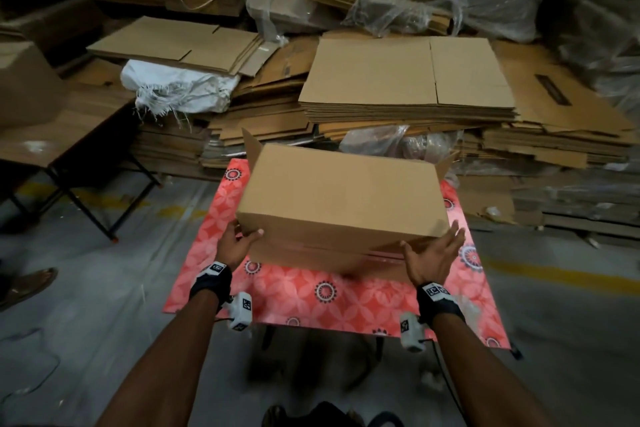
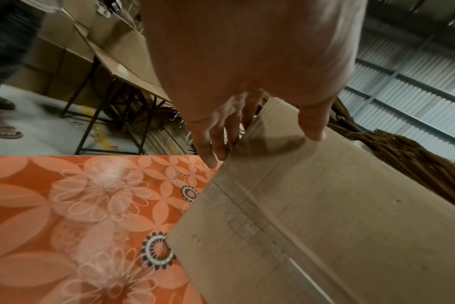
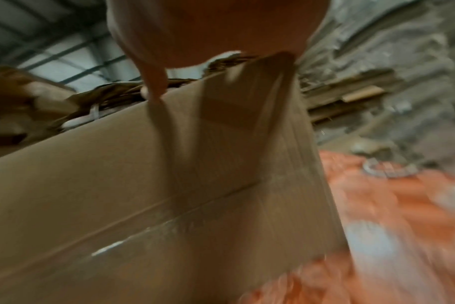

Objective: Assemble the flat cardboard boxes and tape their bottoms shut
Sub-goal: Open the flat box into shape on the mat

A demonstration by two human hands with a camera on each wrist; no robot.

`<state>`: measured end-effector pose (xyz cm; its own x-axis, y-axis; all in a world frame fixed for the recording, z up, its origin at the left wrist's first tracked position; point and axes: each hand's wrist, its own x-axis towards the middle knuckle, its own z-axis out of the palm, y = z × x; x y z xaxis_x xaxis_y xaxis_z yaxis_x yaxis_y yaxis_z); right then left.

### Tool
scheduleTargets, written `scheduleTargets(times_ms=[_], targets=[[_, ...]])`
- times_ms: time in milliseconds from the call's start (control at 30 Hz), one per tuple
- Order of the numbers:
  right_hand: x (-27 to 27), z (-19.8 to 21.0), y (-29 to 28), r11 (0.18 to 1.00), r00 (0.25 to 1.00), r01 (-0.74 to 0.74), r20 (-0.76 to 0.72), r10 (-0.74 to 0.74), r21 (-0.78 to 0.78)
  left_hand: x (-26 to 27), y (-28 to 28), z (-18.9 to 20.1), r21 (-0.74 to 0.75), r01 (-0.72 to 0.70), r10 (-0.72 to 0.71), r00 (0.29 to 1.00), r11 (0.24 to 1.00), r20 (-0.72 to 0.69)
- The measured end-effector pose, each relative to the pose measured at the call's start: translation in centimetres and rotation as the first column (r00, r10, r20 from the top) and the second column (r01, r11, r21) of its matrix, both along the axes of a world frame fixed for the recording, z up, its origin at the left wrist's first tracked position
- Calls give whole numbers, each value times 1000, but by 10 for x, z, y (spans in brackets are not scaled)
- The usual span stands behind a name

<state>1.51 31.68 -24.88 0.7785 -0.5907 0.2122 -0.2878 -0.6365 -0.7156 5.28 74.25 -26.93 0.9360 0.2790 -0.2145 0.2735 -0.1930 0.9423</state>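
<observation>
Box (image 1: 343,191) tilted over patterned table (image 1: 311,291), taped seam (image 3: 153,228) toward the person; left hand (image 1: 239,244) pinches its near corner; right hand (image 1: 434,253) spread flat on the right end; taping looks done; next, likely: set it aside, steadily.

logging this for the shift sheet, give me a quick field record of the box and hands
box: assembled, tilted over the table, far flaps open
seam: taped, on the near face
left hand: grips near left corner
right hand: open, fingers straight at right corner
table: red floral top
flat boxes: stacked behind
</observation>
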Motion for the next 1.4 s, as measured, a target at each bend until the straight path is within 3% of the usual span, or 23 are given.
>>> scheduleTargets(times_ms=[133, 233, 533, 933, 1033, 1133, 1267, 1400], targets=[[-3, -5, 7, 950, 995, 98, -45, -89, 297, -6, -9, -3, 38, -10, 11, 1000, 999, -27], [0, -17, 1, 918, 988, 149, -82, -128, 367, -4, -8, -4, 67, -9, 12, 999, 998, -42], [-1, -38, -13, 917, 967, 134, -252, -37, 376, -1, -3, -23, 117, 65, -51, 992, 991, -119], [0, -45, -21, 900, 950, 135, -313, 2, 414, 5, -6, -28, 100, 44, -27, 986, 994, -166], [0, -34, -21, 896, 961, 128, -275, -6, 426, 8, -10, -19, 71, -2, 12, 989, 997, -145], [11, -11, -21, 916, 991, 68, -133, -16, 396, 24, -14, 5, 67, -65, 68, 997, 996, -42], [58, 43, -28, 949, 1000, 12, 20, -20, 314, 56, -24, 72, 67, -54, 44, 988, 996, 146], [98, 111, -33, 989, 1000, -27, 11, 26, 143, 93, -20, 128, 209, -55, -9, 956, 976, 292]])
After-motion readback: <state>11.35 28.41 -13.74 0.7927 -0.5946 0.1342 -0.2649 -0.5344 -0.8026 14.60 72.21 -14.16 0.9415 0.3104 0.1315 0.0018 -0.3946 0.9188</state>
